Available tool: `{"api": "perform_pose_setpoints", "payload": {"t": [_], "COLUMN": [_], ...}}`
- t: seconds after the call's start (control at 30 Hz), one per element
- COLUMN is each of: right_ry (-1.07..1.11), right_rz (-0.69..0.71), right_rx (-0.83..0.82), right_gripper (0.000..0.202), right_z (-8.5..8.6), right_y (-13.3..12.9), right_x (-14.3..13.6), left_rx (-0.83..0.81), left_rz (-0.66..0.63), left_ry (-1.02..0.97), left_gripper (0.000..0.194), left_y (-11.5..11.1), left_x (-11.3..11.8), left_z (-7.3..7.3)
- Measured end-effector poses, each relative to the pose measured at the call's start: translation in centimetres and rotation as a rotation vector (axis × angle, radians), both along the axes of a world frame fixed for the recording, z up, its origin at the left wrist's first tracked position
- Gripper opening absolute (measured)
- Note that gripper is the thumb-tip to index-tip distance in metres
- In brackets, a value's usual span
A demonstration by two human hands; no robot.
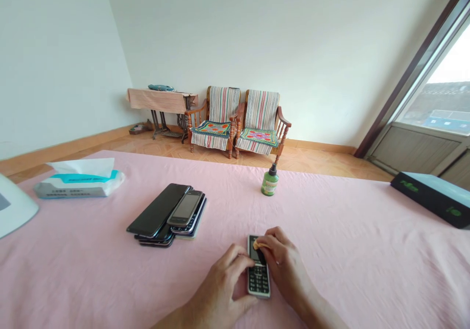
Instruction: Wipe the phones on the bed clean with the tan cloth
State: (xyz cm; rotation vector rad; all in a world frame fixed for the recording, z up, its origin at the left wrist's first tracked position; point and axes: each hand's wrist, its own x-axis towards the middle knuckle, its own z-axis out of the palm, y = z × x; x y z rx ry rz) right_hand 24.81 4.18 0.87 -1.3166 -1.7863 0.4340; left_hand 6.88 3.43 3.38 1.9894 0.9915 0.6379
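A keypad phone (258,280) lies face up on the pink cloth, its screen end pointing away from me. My left hand (223,285) is at its left side, fingertips on the phone's left edge and thumb near its lower end, gripping it against the cloth. My right hand (284,260) pinches a small yellowish piece of cloth (261,245) and presses it on the phone's screen. To the left rests a stack of phones, with a large black phone (161,210) and a smaller grey phone (186,207) on top.
A green pump bottle (269,181) stands beyond the phone. At the left are a tissue pack (81,182) and a white object (14,206). A black and green box (429,197) sits at the right edge. Two chairs (259,123) stand beyond the pink-covered surface (348,250).
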Motion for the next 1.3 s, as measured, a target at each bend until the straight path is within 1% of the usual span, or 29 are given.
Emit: {"api": "perform_pose_setpoints", "payload": {"t": [0.13, 0.3, 0.47, 0.57, 0.73, 0.9, 1.13, 1.3], "right_ry": [-0.083, -0.095, -0.112, -0.115, -0.112, -0.118, -0.115, -0.139], "right_rz": [0.081, 0.056, 0.071, 0.042, 0.079, 0.050, 0.099, 0.008], "right_rx": [-0.052, -0.083, -0.124, -0.107, -0.121, -0.078, -0.110, -0.022], "right_gripper": [0.029, 0.029, 0.029, 0.029, 0.028, 0.029, 0.030, 0.028], "right_z": [0.4, 0.8, 0.8, 0.7, 0.8, 0.9, 1.2, 1.4], "right_y": [-0.1, 0.0, -0.1, -0.1, 0.1, 0.2, -0.1, 1.1], "right_x": [0.0, -0.1, -0.2, -0.3, -0.1, -0.2, -0.6, -0.7], "left_rx": [0.001, 0.009, 0.005, 0.010, 0.022, 0.022, -0.002, 0.017], "left_rz": [-0.025, -0.014, -0.020, -0.014, -0.027, -0.022, -0.034, -0.011], "left_ry": [-0.023, -0.024, -0.038, -0.028, -0.056, -0.073, -0.095, -0.074], "left_gripper": [0.044, 0.043, 0.045, 0.044, 0.043, 0.042, 0.040, 0.043], "left_y": [0.0, 0.0, 0.0, 0.0, -0.1, -0.1, -0.1, -0.2], "left_x": [0.0, 0.0, 0.1, 0.1, 0.0, -0.1, -0.1, -0.2], "left_z": [0.3, 0.3, 0.4, 0.4, 0.2, 0.2, 0.5, 0.3]}}
